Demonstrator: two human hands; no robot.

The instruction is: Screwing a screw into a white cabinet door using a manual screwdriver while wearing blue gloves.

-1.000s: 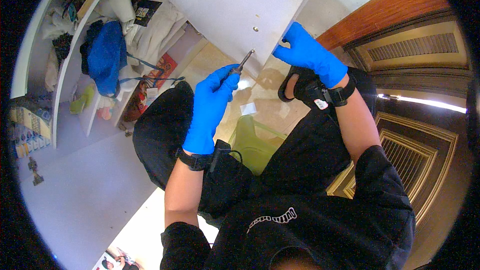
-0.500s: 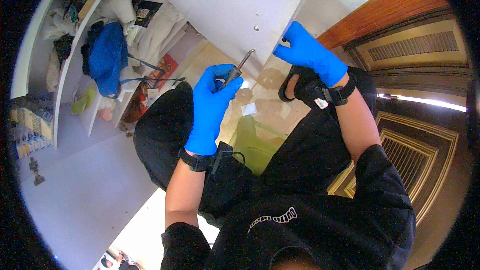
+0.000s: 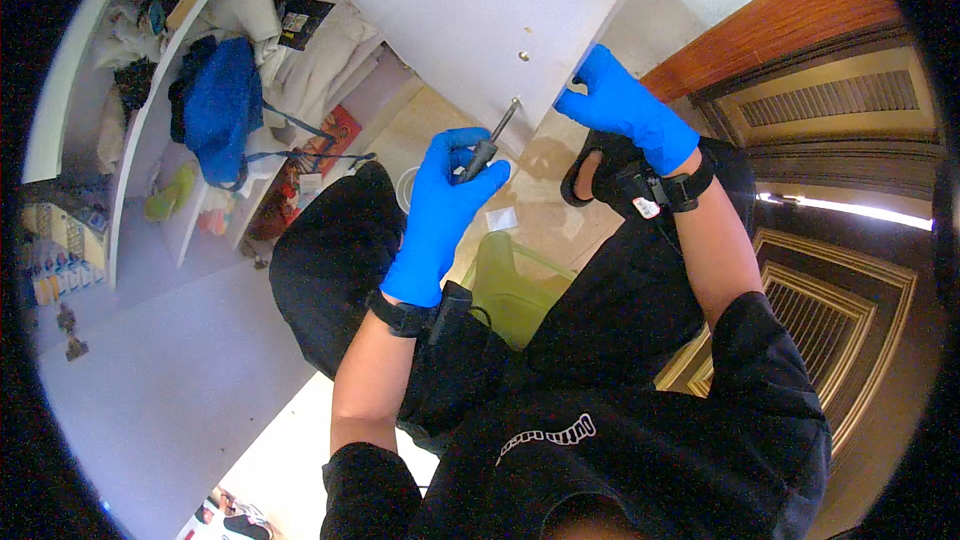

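In my blue-gloved left hand [image 3: 445, 205] is a screwdriver [image 3: 483, 152] with a dark handle and a thin metal shaft, held between thumb and fingers. Its tip meets the face of a white panel [image 3: 470, 10] at a small spot near the lower corner. A round hole [image 3: 523, 56] shows a little above that spot. My right hand [image 3: 635, 115], also in a blue glove, is closed at the panel's right edge, thumb and fingers about it. Part of its fingers is hidden.
Open white shelves [image 3: 140, 130] on the left hold clothes and a blue bag [image 3: 222, 105]. A light green plastic stool [image 3: 505, 285] stands between my legs. A small white paper [image 3: 501, 218] lies on the tiled floor. Dark louvred doors [image 3: 820, 280] with gold trim rise at the right.
My left hand and the screwdriver have moved slightly right. The panel and my right hand appear shifted a little to the right too; the right hand keeps its place at the edge.
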